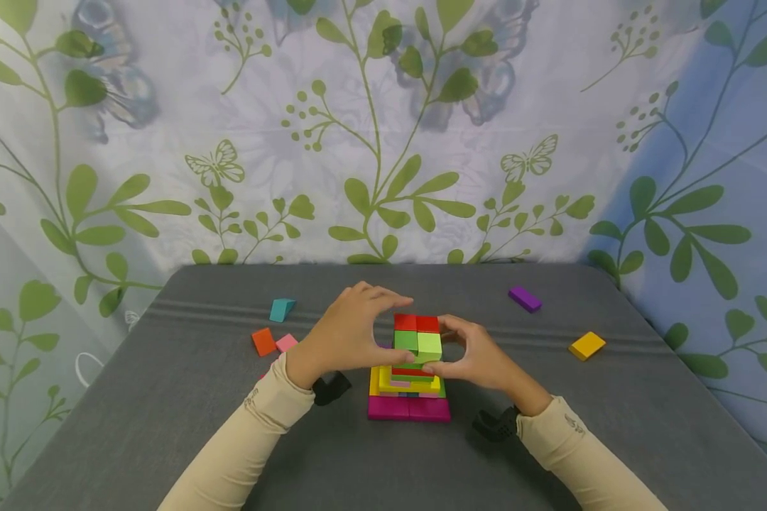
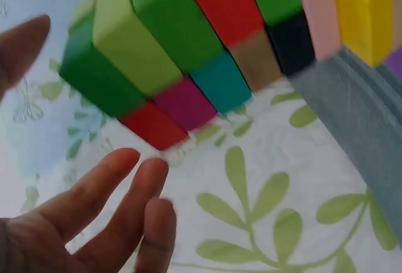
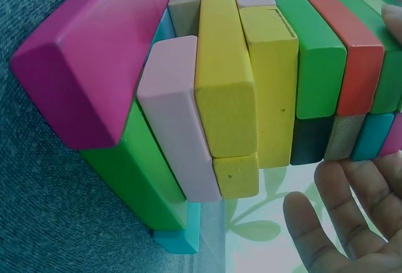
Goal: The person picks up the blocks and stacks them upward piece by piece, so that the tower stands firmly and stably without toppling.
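A stepped tower of colourful wooden blocks (image 1: 411,385) stands at the middle of the table, on magenta blocks (image 1: 409,408) and with red blocks (image 1: 416,323) on top. My left hand (image 1: 351,332) curves beside its upper left, thumb near the front face. In the left wrist view its spread fingers (image 2: 135,207) are apart from the blocks. My right hand (image 1: 479,356) holds the tower's upper right side, thumb in front and fingers behind. The right wrist view has those fingertips (image 3: 330,176) beside the teal block (image 3: 372,136), and green, red and yellow layers lower down.
Loose blocks lie on the grey table (image 1: 185,397): a teal wedge (image 1: 281,309), an orange block (image 1: 263,342) and a pink block (image 1: 287,343) at left, a purple block (image 1: 525,299) and a yellow block (image 1: 587,345) at right. A leaf-patterned curtain (image 1: 268,142) hangs behind.
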Demonstrator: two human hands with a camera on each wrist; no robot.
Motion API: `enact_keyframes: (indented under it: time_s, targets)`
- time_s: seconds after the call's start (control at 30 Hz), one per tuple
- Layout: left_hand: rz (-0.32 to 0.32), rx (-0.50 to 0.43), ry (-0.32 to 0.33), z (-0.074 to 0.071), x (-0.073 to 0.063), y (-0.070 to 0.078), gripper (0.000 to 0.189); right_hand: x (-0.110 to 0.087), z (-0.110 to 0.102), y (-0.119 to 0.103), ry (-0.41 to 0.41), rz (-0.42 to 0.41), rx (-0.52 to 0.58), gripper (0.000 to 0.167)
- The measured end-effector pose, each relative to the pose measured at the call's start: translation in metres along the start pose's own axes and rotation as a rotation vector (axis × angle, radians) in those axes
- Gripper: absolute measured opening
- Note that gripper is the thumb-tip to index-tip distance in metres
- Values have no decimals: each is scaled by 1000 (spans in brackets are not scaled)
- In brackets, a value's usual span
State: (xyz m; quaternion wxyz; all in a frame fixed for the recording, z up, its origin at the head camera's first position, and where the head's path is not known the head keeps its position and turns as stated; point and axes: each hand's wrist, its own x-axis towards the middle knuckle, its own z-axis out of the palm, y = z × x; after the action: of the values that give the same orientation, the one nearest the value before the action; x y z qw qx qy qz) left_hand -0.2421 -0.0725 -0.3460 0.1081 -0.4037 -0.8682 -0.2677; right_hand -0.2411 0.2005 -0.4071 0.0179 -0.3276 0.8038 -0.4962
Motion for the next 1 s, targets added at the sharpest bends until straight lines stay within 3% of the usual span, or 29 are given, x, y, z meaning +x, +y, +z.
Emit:
enact_keyframes:
  time_s: [0.1, 0.23, 0.47, 0.73, 1.0]
  targets:
    - [-82, -67, -90, -5, -2, -6, 72, 0, 0, 0, -3, 6, 3, 51]
    - [-116, -132, -146, -6, -2, -9, 71, -1, 0, 2, -11, 11, 12, 53]
    - [-99, -148, -149, -2, -2, -11, 69, -2, 1, 4, 9, -23, 50, 70]
    - [-100, -151, -148, 1, -1, -13, 67, 0, 5, 3, 64, -88, 46, 53]
    - [-93, -158, -148, 1, -1, -14, 66, 1, 5, 4, 70, -98, 41, 51]
